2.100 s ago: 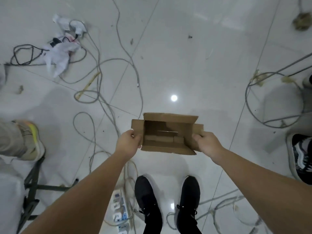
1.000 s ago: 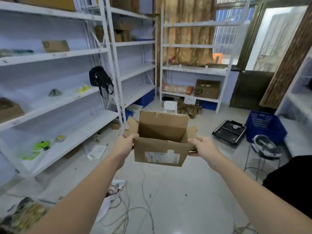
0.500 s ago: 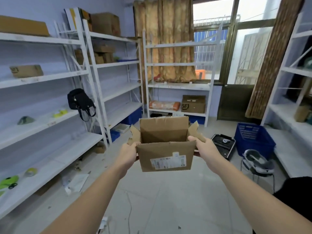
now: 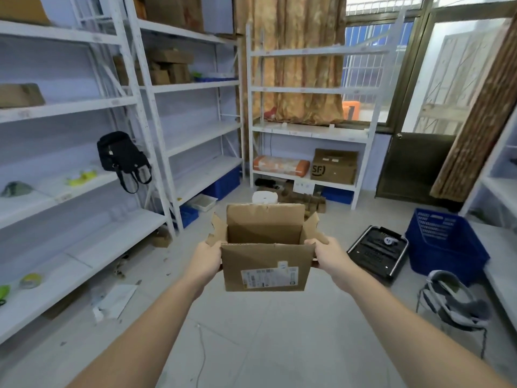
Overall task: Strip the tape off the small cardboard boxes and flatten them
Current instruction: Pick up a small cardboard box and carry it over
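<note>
Head cam, only 1 view so here goes: we've got the small cardboard box (image 4: 265,256) held out in front at arm's length, open top up, all 4 flaps standing. Our left hand (image 4: 206,261) grips the left end, our right hand (image 4: 326,254) grips the right end, fingers curled round the side walls and flaps. A shipping label (image 4: 270,278) sits on the near wall.

Our guess is the top is already untaped and we're between steps, so next up is probably flipping it to check the bottom seam, peeling any tape there, then pushing the walls flat.

Can't see the underside at all, so no idea if tape is left. Fingertips are hidden behind the cardboard. Shelves (image 4: 84,113) on the left are blurry; a blue basket (image 4: 444,245) sits on the floor to the right.
</note>
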Tool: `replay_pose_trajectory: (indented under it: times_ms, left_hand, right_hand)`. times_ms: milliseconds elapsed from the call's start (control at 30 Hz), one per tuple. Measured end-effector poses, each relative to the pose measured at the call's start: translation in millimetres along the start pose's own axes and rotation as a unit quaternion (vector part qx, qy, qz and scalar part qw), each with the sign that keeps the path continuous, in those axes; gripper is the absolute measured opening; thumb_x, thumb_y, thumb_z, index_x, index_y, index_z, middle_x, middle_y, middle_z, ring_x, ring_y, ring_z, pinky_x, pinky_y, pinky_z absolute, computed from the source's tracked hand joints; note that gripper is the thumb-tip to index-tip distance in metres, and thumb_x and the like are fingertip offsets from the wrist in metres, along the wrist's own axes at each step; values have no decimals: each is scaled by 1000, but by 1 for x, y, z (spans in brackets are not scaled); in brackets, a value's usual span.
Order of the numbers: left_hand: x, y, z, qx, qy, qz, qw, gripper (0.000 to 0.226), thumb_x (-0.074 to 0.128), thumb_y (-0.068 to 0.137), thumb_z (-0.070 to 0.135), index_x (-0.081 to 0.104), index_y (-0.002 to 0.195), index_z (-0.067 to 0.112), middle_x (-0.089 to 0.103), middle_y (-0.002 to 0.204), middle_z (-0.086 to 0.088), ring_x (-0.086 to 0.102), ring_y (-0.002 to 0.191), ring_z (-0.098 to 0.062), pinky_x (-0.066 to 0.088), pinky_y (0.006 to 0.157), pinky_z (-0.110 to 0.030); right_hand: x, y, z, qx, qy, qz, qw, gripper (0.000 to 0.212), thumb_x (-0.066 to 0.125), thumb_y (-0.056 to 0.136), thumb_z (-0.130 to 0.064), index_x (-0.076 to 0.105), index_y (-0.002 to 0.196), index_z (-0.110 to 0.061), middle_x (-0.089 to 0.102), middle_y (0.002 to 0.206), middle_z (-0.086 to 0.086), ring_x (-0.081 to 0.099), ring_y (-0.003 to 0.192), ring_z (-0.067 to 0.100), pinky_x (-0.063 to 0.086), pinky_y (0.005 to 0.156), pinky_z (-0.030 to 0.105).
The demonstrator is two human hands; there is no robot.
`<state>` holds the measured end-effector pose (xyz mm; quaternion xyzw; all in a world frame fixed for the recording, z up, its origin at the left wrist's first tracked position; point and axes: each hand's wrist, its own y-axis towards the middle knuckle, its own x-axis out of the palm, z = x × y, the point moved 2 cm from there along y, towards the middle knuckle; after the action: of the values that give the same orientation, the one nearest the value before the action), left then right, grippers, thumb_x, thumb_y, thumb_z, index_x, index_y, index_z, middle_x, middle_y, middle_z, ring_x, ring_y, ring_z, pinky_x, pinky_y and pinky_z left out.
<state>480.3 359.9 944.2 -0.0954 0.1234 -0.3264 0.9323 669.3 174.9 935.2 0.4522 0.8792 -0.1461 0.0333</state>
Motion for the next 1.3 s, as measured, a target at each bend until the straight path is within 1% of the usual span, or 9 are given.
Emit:
replay_pose_trajectory:
  times_ms: [333,433,600,733,867,1000,1133,1233,1300]
  left_hand:
    - [34,199,60,39,22,-41,998,28,36,113,26,63,103,28,72,108,-2,67,110,-23,51,107,-54]
    - [48,250,80,44,32,-59,997,29,36,113,25,64,104,29,73,108,-1,67,108,-21,52,106,-52]
    - [74,341,97,60,53,-109,991,29,37,113,35,55,135,34,71,125,0,65,117,-22,52,107,-53]
    - [92,411,115,60,67,-131,987,45,34,111,47,43,153,34,64,136,4,60,126,-22,47,112,-53]
    - [100,468,145,67,69,-140,985,46,22,106,64,52,137,48,63,121,16,56,124,-15,46,113,-49]
    - [96,528,165,79,82,-172,979,53,9,87,83,42,124,63,52,133,21,46,128,-10,40,117,-52]
    - [72,611,172,93,128,-207,966,83,39,71,101,27,145,64,46,152,15,48,136,-15,48,111,-46]
    - [55,676,184,94,140,-223,960,82,83,71,67,37,139,60,66,133,17,64,121,-8,56,100,-39]
    - [46,725,186,88,139,-192,968,66,88,78,41,50,132,48,71,126,9,69,112,-10,59,96,-40]
  right_hand:
    - [14,190,-48,-13,-30,27,999,28,41,108,-23,67,107,-11,70,101,9,67,97,23,57,83,36]
    - [10,238,-59,-5,-24,43,999,25,43,108,-23,65,107,-11,69,103,11,67,98,24,57,91,43]
    - [4,328,-67,18,-23,35,999,24,45,108,-29,60,120,-14,69,110,8,66,103,24,56,95,44]
    - [5,409,-75,16,-16,10,1000,40,44,107,-39,49,142,-20,66,124,4,64,109,22,54,98,42]
    - [16,487,-94,26,8,-14,1000,60,43,101,-60,40,152,-28,59,142,1,60,124,24,45,109,47]
    - [31,559,-116,36,28,-55,997,112,35,57,-106,51,144,-37,64,136,-2,56,129,24,38,115,54]
    - [54,622,-140,15,13,-144,989,95,41,60,-99,57,133,-41,68,130,-1,60,124,23,44,109,53]
    - [83,669,-161,-27,-51,-181,982,87,62,63,-90,55,133,-39,63,135,-6,57,126,18,40,114,51]
    - [108,699,-178,-50,-75,-155,984,65,73,66,-79,60,118,-42,63,130,-7,59,120,13,40,113,44]
